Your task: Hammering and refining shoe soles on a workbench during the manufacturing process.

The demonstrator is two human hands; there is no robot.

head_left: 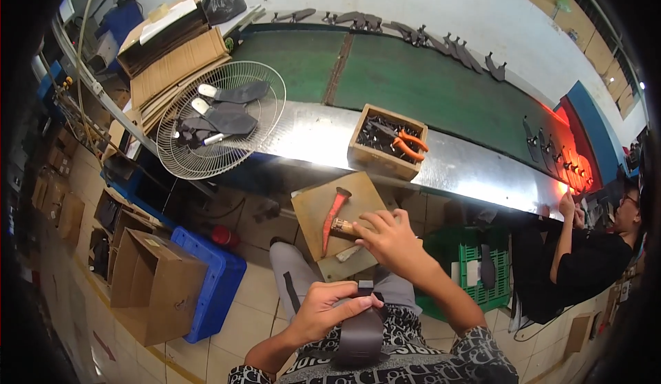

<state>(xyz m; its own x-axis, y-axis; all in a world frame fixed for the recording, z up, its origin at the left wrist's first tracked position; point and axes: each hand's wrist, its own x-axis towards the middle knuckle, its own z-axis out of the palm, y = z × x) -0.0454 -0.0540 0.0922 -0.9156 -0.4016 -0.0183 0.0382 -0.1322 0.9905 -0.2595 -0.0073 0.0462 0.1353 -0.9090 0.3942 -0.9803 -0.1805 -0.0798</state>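
My left hand (pixel 330 310) is closed around a dark brown shoe insole (pixel 363 339) over my lap, thumb across its upper end. A small grey block (pixel 365 285) shows at that end. My right hand (pixel 394 243) is over the work board (pixel 310 208), fingers spread and bent beside the handle of a hammer (pixel 333 220). The hammer has a worn red head and a short wrapped handle. Part of the handle's end is hidden by my fingers, so I cannot tell if they touch it.
Ahead, a wooden box (pixel 385 162) of small dark parts holds orange-handled pliers (pixel 407 144) on a metal ledge. A wire basket (pixel 206 167) of insoles stands left. Behind runs a green conveyor belt (pixel 427 81). A co-worker (pixel 585 260) sits right, near a green crate (pixel 441 274).
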